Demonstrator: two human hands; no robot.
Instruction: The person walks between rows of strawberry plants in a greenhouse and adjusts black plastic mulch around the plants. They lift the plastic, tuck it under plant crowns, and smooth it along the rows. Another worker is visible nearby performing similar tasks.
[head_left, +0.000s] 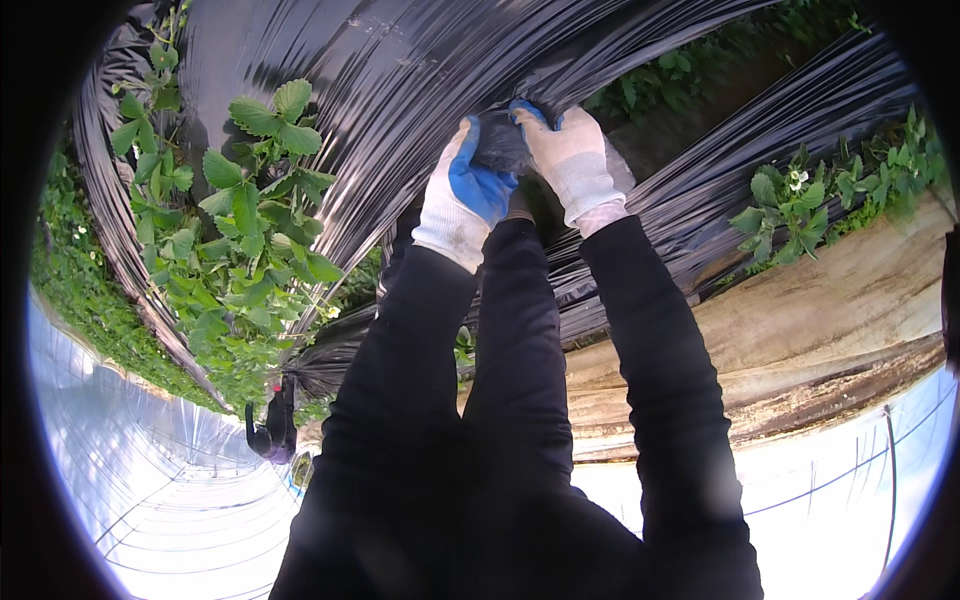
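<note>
I wear white knit gloves with blue-coated palms. In the upper middle, a gathered piece of black plastic mulch film (501, 141) stretches between my two hands. My left hand (466, 191) has curled fingers and a raised thumb, with the film's bunched edge against it. Just to its right, my right hand (564, 154) pinches the film between thumb and fingers, its back towards me. Wrinkled film (405, 90) runs away from both hands over the raised bed. The fingertips are partly hidden by the film and gloves.
Leafy strawberry plants (255, 202) grow through the film at left. More flowering plants (795, 199) line the right side, beside a pale sheet wall (750, 330). A dark furrow (705, 97) lies at upper right. Another person (276, 427) bends over farther down the row in the greenhouse.
</note>
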